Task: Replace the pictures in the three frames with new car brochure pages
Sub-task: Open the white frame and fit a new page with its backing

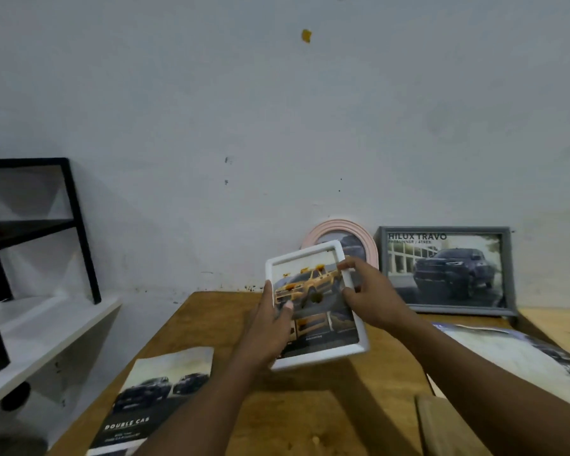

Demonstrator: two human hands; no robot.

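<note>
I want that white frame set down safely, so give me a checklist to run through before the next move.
1. Both hands hold the white frame, left hand and right hand: ok.
2. Yellow truck page fills the frame opening: ok.
3. Backing closed behind it: cannot tell, back hidden.
4. Grey frame leans on the wall with a car page: ok.
5. Pink round frame has a car page: cannot tell, mostly hidden.
6. Bare spot on the wooden table by the wall: ok.
</note>
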